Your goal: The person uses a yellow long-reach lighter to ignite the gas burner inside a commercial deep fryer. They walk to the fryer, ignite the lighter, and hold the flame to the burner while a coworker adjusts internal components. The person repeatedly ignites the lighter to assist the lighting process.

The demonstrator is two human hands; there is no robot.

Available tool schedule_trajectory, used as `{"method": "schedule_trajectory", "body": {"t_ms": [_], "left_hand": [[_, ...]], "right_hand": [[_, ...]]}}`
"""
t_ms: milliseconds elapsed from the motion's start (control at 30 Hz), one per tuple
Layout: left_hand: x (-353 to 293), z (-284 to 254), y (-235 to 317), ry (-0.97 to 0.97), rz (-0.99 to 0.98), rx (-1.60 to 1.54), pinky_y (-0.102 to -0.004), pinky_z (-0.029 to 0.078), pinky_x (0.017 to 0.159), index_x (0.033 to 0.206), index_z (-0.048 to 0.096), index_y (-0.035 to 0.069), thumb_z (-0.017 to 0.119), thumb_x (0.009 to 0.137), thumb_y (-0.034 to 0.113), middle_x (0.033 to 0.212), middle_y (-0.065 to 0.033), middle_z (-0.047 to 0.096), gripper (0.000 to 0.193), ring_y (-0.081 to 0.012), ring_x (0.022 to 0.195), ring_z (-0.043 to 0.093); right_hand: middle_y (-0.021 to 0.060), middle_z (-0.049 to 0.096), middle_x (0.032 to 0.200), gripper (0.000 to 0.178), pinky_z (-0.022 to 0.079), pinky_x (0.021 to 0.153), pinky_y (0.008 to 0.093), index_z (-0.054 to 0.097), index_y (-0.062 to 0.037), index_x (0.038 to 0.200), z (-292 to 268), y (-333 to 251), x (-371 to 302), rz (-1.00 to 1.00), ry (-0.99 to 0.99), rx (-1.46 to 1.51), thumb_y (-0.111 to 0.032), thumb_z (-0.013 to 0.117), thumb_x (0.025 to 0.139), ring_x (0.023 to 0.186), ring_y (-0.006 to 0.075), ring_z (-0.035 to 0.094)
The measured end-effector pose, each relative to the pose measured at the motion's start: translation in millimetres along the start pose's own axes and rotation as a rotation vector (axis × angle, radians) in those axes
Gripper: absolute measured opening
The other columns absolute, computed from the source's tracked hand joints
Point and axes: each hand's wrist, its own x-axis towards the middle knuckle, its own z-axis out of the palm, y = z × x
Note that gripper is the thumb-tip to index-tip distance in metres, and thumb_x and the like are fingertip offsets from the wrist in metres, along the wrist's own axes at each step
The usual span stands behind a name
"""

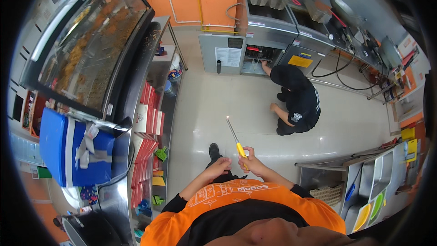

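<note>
The left hand (219,167) curls; I cannot tell whether its grip holds anything. Just right of it, above the floor (205,105), a glowing-tipped yellow lighter (239,147), probably light and stiff, is best held by its handle (241,151), where the right hand (254,163) closes its grip.

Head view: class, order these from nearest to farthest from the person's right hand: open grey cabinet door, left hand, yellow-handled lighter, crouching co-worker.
1. Yellow-handled lighter: held in the right hand.
2. Left hand: just left of it.
3. Crouching co-worker: ahead, right.
4. Open grey cabinet door: farther ahead, left.
</note>
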Motion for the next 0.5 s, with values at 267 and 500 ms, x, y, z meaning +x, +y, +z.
{"method": "schedule_trajectory", "body": {"t_ms": [267,500], "left_hand": [[114.0,-41.3,113.2,-0.131,-0.033,0.025,-0.0398,0.043,0.102,0.140,0.041,0.006,0.039,0.104,0.057,0.125,-0.0088,0.057,0.063,-0.0206,0.117,0.058],[202.5,-47.8,188.1,-0.046,-0.125,-0.011,-0.0398,0.050,0.093,0.143,0.035,0.012,0.037,0.105,0.056,0.113,-0.0066,0.061,0.059,-0.0189,0.104,0.062]], "right_hand": [[0.0020,0.048,0.079,0.045,0.035,0.047,0.0246,0.020,-0.0208,0.134,1.9,-98.4,102.9,-0.009,0.112,0.025,-0.026,0.053,0.104,0.058,0.0089,0.042],[0.0107,0.058,0.084,0.044,0.045,0.047,0.0295,0.026,-0.0049,0.129,-71.4,-121.4,209.5,-0.039,0.160,-0.165,-0.034,0.049,0.105,0.060,0.0152,0.056]]}}
